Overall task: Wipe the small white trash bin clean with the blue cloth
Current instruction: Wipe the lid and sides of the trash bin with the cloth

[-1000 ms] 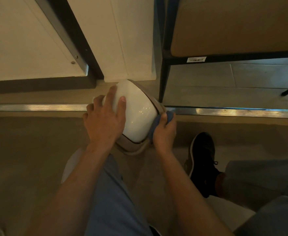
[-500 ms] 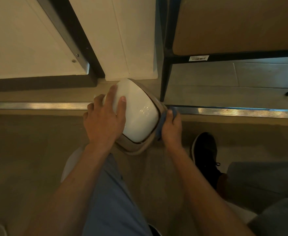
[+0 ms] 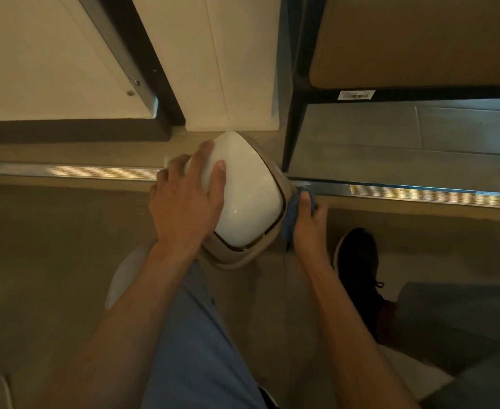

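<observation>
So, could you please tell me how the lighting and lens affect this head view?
Head view: dim, warm light; small glare specks on the white trash bin and bright streaks on the metal floor strip; wide-angle bending of the chair leg; the blue cloth in the right hand looks soft and shadowed.

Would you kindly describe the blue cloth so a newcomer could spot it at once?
Find the shiny metal floor strip, then the white trash bin lying across it. The blue cloth is bunched in the right hand against the bin's right side, the only blue thing there.
</observation>
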A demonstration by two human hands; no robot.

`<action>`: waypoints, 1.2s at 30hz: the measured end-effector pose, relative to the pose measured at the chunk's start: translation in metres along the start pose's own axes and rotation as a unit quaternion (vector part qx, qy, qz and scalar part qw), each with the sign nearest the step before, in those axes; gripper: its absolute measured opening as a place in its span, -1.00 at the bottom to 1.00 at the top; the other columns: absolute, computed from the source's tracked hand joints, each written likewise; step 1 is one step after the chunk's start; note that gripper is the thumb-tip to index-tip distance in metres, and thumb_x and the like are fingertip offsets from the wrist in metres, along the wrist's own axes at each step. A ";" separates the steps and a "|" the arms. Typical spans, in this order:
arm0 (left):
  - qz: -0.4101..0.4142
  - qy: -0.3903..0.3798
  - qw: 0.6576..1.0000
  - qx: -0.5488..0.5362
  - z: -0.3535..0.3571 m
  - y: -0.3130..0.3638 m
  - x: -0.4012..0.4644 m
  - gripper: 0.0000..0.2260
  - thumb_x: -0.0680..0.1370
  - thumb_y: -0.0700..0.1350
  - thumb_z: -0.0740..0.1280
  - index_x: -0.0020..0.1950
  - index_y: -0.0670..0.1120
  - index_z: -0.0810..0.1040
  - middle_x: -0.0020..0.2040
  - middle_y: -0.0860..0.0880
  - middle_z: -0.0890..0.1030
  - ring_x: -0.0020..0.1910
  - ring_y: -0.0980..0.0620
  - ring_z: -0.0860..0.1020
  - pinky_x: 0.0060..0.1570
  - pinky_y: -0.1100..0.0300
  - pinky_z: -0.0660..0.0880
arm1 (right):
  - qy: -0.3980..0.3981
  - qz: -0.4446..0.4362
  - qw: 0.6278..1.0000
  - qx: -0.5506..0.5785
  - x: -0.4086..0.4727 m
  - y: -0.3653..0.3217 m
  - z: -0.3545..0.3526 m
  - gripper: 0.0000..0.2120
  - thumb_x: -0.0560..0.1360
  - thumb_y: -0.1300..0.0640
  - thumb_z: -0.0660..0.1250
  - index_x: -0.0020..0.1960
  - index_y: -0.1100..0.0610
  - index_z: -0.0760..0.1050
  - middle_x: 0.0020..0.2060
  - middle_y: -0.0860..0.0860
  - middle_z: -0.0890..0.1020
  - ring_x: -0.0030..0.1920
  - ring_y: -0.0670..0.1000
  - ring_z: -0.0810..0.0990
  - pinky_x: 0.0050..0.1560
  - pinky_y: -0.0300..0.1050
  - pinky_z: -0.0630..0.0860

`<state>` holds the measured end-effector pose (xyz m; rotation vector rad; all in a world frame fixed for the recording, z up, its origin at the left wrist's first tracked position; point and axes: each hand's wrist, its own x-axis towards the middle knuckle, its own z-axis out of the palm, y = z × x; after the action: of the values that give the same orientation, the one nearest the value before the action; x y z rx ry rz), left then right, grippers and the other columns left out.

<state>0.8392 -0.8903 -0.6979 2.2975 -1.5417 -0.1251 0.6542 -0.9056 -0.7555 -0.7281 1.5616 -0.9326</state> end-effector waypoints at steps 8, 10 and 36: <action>-0.010 -0.003 1.000 -0.007 0.003 0.000 0.003 -0.53 0.65 0.31 0.00 0.53 0.22 0.26 0.39 -0.10 0.48 0.30 -0.21 0.48 0.21 -0.15 0.50 | -0.161 0.015 0.975 -0.152 0.066 -0.052 0.009 -0.66 0.60 -0.14 0.26 0.22 0.06 0.55 0.12 0.06 0.63 0.13 0.07 0.59 0.22 0.06 0.53; -0.017 0.001 1.000 -0.009 0.003 0.001 0.003 -0.53 0.65 0.31 0.00 0.53 0.21 0.28 0.39 -0.10 0.49 0.30 -0.21 0.49 0.21 -0.14 0.50 | -0.130 -0.004 0.985 -0.113 0.056 -0.038 0.008 -0.74 0.64 -0.14 0.19 0.15 -0.02 0.54 0.05 0.00 0.62 0.09 0.02 0.58 0.12 -0.03 0.52; -0.031 0.027 0.999 -0.005 0.006 0.000 0.003 -0.54 0.65 0.28 0.01 0.51 0.20 0.34 0.35 -0.13 0.52 0.26 -0.24 0.51 0.16 -0.15 0.50 | 0.126 -0.173 0.974 -0.073 -0.020 0.014 0.033 -0.51 0.56 0.04 0.40 0.43 0.08 0.34 0.31 -0.03 0.43 0.24 -0.18 0.40 0.14 -0.51 0.35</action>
<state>0.8390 -0.8944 -0.7034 2.3216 -1.4418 -0.0855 0.6907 -0.8874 -0.7599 -1.0420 1.7736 -1.2113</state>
